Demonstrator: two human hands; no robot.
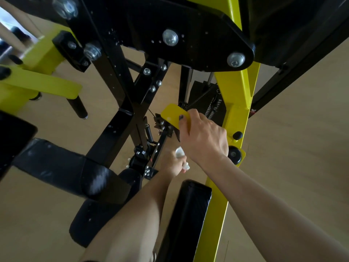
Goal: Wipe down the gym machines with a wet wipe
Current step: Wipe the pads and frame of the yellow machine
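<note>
While right grip clasps yellow lever, left grip just below clutches wet wipe

Both of my forearms come up from the bottom of the frame bare, with no sleeves, watch or bands on either wrist. My right hand, centre right, wears no glove or ring, and its thumbnail carries dark, chipped polish. My left hand, just below it near centre, is also ungloved, its fingers mostly hidden.
</note>
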